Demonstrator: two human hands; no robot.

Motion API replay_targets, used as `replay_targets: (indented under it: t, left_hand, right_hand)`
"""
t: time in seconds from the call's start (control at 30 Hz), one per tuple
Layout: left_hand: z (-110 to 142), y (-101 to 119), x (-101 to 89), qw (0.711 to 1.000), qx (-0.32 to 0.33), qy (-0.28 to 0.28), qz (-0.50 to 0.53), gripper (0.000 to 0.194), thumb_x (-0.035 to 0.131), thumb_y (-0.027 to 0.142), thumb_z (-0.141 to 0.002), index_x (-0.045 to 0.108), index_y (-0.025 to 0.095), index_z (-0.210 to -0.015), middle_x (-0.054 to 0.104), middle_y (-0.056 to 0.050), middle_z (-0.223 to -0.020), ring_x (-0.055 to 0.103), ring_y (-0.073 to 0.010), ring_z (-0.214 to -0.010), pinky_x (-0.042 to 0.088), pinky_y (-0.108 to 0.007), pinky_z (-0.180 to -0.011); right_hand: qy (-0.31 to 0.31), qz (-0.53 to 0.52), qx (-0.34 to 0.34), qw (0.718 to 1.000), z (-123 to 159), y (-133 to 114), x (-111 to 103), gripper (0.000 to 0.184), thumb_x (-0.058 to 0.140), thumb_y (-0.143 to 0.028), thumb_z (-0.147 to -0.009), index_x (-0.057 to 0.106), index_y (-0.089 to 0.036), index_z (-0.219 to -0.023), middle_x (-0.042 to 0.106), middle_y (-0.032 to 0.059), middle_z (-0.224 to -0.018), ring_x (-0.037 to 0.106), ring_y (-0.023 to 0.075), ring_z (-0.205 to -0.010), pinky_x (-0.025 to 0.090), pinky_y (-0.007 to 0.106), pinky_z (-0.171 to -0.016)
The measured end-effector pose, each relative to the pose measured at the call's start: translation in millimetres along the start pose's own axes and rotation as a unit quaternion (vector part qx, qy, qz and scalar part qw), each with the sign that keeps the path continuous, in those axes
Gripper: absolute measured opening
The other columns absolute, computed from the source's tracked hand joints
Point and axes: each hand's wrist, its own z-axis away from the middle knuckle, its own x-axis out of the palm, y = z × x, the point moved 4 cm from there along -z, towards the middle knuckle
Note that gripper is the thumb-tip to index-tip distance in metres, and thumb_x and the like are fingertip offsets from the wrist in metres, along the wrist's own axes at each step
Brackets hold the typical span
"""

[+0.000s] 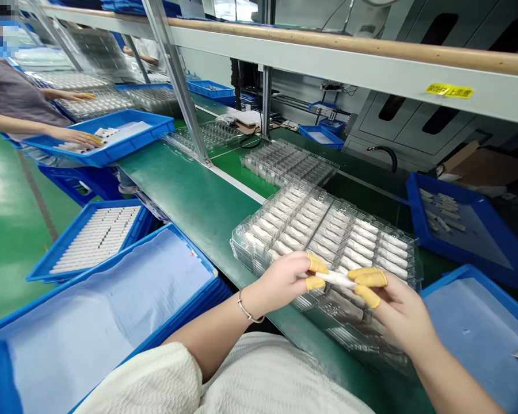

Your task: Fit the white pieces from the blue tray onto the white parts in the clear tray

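Between my two hands I hold a slim white tube-like piece [337,279] by its ends. My left hand [291,276], with yellow finger cots, pinches its left end. On the other end, my right hand [384,296] closes with cotted thumb and fingers. Just beneath them lies a clear plastic blister tray [322,221] on top of a stack, its slots holding several rows of similar white pieces. The exact kind of the piece is not clear, and fingertips hide both its ends.
A blue bin with white lining [112,305] stands left, beside a blue tray of white pieces [97,238]. Blue bins [470,322] sit at right. Clear trays [289,161] lie farther along the green bench [185,178]. A shelf beam [349,63] crosses above. A co-worker's hands [75,137] work at upper left.
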Motion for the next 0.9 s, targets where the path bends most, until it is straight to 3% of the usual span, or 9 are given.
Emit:
replay_targets:
  t: [0.1, 0.17, 0.27, 0.33, 0.47, 0.53, 0.67, 0.73, 0.9]
  left_hand:
    - [0, -12, 1.2, 0.989, -0.116, 0.019, 0.091, 0.019, 0.066, 0.034, -0.087, 0.072, 0.019, -0.095, 0.069, -0.005, -0.086, 0.062, -0.0166, -0.075, 0.049, -0.027, -0.068]
    - [2, -19, 2.8, 0.975, -0.164, 0.023, 0.150, 0.022, 0.065, 0.035, -0.086, 0.071, 0.018, -0.097, 0.068, -0.004, -0.082, 0.061, -0.0154, -0.071, 0.047, -0.026, -0.063]
    - [2, -26, 3.5, 0.964, -0.192, 0.028, 0.182, 0.023, 0.064, 0.036, -0.086, 0.071, 0.017, -0.098, 0.069, -0.004, -0.081, 0.062, -0.0158, -0.073, 0.048, -0.026, -0.066]
    - [1, -28, 4.7, 0.960, -0.200, 0.031, 0.196, 0.024, 0.066, 0.038, -0.085, 0.071, 0.017, -0.096, 0.070, -0.004, -0.083, 0.063, -0.0156, -0.072, 0.049, -0.027, -0.067]
    - [0, -31, 10.0, 0.949, -0.210, 0.024, 0.234, 0.028, 0.069, 0.041, -0.083, 0.071, 0.015, -0.094, 0.070, -0.005, -0.084, 0.065, -0.0164, -0.073, 0.052, -0.028, -0.070]
    - [0, -32, 8.8, 0.946, -0.200, 0.051, 0.251, 0.035, 0.070, 0.042, -0.082, 0.069, 0.015, -0.105, 0.070, -0.007, -0.091, 0.066, -0.0181, -0.081, 0.053, -0.030, -0.075]
    - [1, -39, -4.8, 0.940, -0.164, 0.154, 0.256, 0.053, 0.071, 0.043, -0.083, 0.057, 0.019, -0.128, 0.065, -0.011, -0.116, 0.065, -0.0199, -0.098, 0.053, -0.033, -0.087]
    - [1, -45, -11.4, 0.935, -0.171, 0.180, 0.253, 0.053, 0.067, 0.047, -0.085, 0.056, 0.018, -0.128, 0.064, -0.012, -0.119, 0.066, -0.0193, -0.097, 0.054, -0.032, -0.085]
    - [0, -54, -15.6, 0.931, -0.188, 0.189, 0.251, 0.049, 0.068, 0.046, -0.085, 0.060, 0.019, -0.125, 0.068, -0.008, -0.114, 0.067, -0.0179, -0.091, 0.057, -0.032, -0.084]
  right_hand:
    - [0.003, -0.085, 0.115, 0.990, -6, 10, -1, 0.027, 0.060, -0.046, -0.092, 0.069, -0.021, -0.084, 0.071, 0.0055, -0.076, 0.068, 0.0193, -0.065, 0.059, 0.031, -0.059]
    - [0.032, -0.056, 0.134, 0.989, -8, 14, -6, 0.027, 0.059, -0.046, -0.093, 0.069, -0.021, -0.087, 0.069, 0.0042, -0.073, 0.066, 0.0186, -0.062, 0.057, 0.031, -0.057]
    - [0.063, 0.078, 0.045, 0.994, -9, 7, -8, 0.022, 0.059, -0.043, -0.093, 0.069, -0.024, -0.099, 0.071, 0.0073, -0.094, 0.067, 0.0224, -0.080, 0.056, 0.035, -0.066]
    - [0.026, 0.182, -0.055, 0.981, -9, -4, 1, 0.025, 0.062, -0.040, -0.092, 0.067, -0.025, -0.110, 0.068, 0.0094, -0.107, 0.064, 0.0262, -0.096, 0.054, 0.040, -0.078]
    - [-0.060, 0.334, -0.162, 0.927, -12, -15, 25, 0.022, 0.057, -0.032, -0.094, 0.068, -0.018, -0.108, 0.066, 0.0110, -0.095, 0.060, 0.0279, -0.091, 0.049, 0.042, -0.077]
    - [-0.065, 0.365, -0.147, 0.917, -21, -12, 28, 0.020, 0.057, -0.030, -0.093, 0.068, -0.015, -0.099, 0.065, 0.0103, -0.087, 0.059, 0.0275, -0.086, 0.046, 0.040, -0.074]
    - [-0.066, 0.366, -0.023, 0.928, -49, 6, 25, 0.020, 0.061, -0.030, -0.087, 0.068, -0.016, -0.100, 0.065, 0.0074, -0.089, 0.060, 0.0254, -0.089, 0.045, 0.037, -0.076]
    - [-0.091, 0.373, 0.016, 0.923, -61, 15, 28, 0.020, 0.060, -0.031, -0.087, 0.068, -0.017, -0.098, 0.066, 0.0069, -0.091, 0.060, 0.0251, -0.090, 0.044, 0.036, -0.078]
    - [-0.146, 0.393, 0.013, 0.908, -73, 29, 50, 0.020, 0.061, -0.031, -0.088, 0.069, -0.014, -0.094, 0.066, 0.0120, -0.096, 0.055, 0.0303, -0.100, 0.041, 0.043, -0.088]
